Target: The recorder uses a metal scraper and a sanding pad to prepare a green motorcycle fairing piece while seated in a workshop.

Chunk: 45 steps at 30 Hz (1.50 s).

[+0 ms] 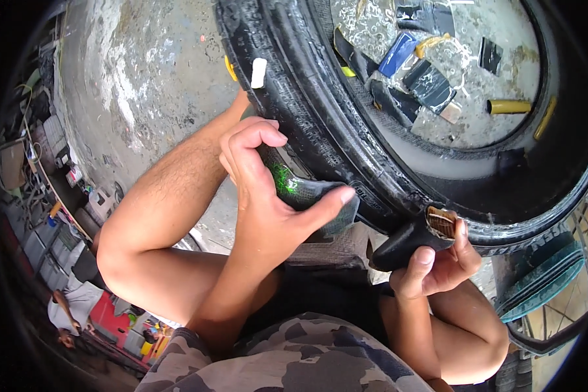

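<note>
Upward from the lower edge, the left forearm leads to a left hand (255, 176) with knuckles raised, its grip spread widely around a dark curved piece with green marks (283, 176), fingers bent over the upper end, thumb stretched along the lower. This piece lies beside a large black tire (313, 111). The right hand (441, 268), palm partly upturned, pinches a black sleeve-like piece (405, 247) near its brown-lined opening.

There are two bare hands (258, 179) (438, 269), two dark handheld pieces (315, 189) (404, 245), one large black tire (307, 98), one white stub (259, 73), one blue packet (398, 53), two yellow sticks (511, 106) (545, 118), at least four black scraps (429, 85), and at least one background person (78, 304).
</note>
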Motion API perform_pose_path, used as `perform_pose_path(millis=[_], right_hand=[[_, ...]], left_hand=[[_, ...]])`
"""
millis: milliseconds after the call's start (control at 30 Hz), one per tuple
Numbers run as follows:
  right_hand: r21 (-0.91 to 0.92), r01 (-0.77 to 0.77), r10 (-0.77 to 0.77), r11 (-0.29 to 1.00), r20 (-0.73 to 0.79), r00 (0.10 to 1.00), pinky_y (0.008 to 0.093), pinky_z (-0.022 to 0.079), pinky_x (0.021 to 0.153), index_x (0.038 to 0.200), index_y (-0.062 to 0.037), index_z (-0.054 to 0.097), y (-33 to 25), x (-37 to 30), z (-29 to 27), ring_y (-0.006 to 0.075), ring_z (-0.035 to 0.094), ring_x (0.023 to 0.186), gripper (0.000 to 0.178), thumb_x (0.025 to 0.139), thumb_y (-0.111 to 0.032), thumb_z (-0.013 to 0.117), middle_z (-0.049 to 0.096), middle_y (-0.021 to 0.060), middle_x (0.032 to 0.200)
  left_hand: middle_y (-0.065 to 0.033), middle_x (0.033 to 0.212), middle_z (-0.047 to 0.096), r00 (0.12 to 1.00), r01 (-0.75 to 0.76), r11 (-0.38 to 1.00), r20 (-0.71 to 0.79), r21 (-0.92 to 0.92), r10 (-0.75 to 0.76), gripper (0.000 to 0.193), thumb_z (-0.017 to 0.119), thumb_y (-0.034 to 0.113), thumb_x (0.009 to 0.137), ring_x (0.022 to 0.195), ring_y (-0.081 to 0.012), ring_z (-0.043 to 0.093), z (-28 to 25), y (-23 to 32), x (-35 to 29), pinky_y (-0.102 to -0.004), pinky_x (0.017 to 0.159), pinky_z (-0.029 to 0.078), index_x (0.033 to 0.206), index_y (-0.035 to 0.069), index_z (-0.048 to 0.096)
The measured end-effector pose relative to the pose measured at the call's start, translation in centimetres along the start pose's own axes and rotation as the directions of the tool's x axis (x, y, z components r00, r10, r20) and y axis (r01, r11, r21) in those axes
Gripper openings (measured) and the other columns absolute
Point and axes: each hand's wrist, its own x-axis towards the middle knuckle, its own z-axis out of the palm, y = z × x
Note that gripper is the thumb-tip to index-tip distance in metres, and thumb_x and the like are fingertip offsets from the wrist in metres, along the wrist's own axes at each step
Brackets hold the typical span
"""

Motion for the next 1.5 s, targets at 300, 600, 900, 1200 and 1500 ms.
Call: perform_pose_path(millis=[300, 600, 900, 1200, 1500], right_hand=[[-0.054, 0.081, -0.079, 0.995, 0.038, 0.996, 0.0394, 0.046, 0.096, 0.127, 0.0080, 0.042, 0.1, 0.5, 0.5, 0.0263, 0.058, 0.105, 0.047, 0.093, -0.020, 0.059, 0.053, 0.0218, 0.121], [0.054, -0.233, 0.233, 0.971, 0.010, 0.972, 0.0199, 0.040, 0.061, 0.126, 0.0007, 0.053, -2.7, 2.9, 2.7, 0.0043, 0.048, 0.069, 0.036, 0.091, -0.004, 0.062, 0.053, -0.0017, 0.081], [-0.555, 0.448, -0.217, 0.701, 0.432, 0.875, 0.0432, 0.043, 0.068, 0.117, 0.0013, 0.060, -5.7, 1.6, 7.7, 0.0343, 0.050, 0.076, 0.035, 0.082, -0.001, 0.063, 0.051, 0.0163, 0.083], [-0.618, 0.492, -0.275, 0.614, 0.416, 0.867, 0.0406, 0.041, 0.066, 0.118, 0.0035, 0.060, -5.2, 1.0, 7.1, 0.0324, 0.048, 0.072, 0.034, 0.084, 0.001, 0.061, 0.052, 0.0167, 0.081], [-0.675, 0.438, -0.204, 0.594, 0.400, 0.893, 0.0437, 0.044, 0.069, 0.113, 0.0040, 0.061, -6.2, 3.2, 8.8, 0.0371, 0.053, 0.076, 0.028, 0.085, 0.001, 0.060, 0.058, 0.0186, 0.085]], left_hand=[[-0.0156, 0.121, 0.034, 0.993, -0.023, 0.956, 0.106, -0.292, 0.056, 0.071, 0.072, 0.002, 0.065, 0.122, -0.0280, 0.031, -1.2, -1.6, 0.1, -0.0393, 0.108, 0.018, 0.123, 0.002, 0.030], [-0.0088, 0.101, 0.044, 0.893, -0.272, 0.695, -0.444, -0.665, -0.076, 0.013, 0.049, 0.010, 0.087, 0.098, -0.0176, 0.041, 3.9, -1.7, 0.3, -0.0323, 0.094, 0.032, 0.097, 0.002, 0.045], [-0.0100, 0.098, 0.042, 0.791, -0.405, 0.527, -0.575, -0.748, -0.209, 0.037, 0.041, 0.038, 0.093, 0.092, -0.0205, 0.042, 6.5, -1.8, 1.2, -0.0351, 0.090, 0.033, 0.099, 0.002, 0.044], [-0.0138, 0.099, 0.047, 0.772, -0.384, 0.670, -0.619, -0.635, -0.144, 0.038, 0.037, 0.037, 0.090, 0.097, -0.0285, 0.041, 6.2, -1.4, 0.8, -0.0406, 0.093, 0.029, 0.101, 0.002, 0.045], [-0.0138, 0.101, 0.048, 0.773, -0.365, 0.674, -0.613, -0.642, -0.165, 0.045, 0.035, 0.046, 0.093, 0.098, -0.0287, 0.043, 6.3, -1.2, 0.9, -0.0416, 0.090, 0.028, 0.102, 0.003, 0.047]])
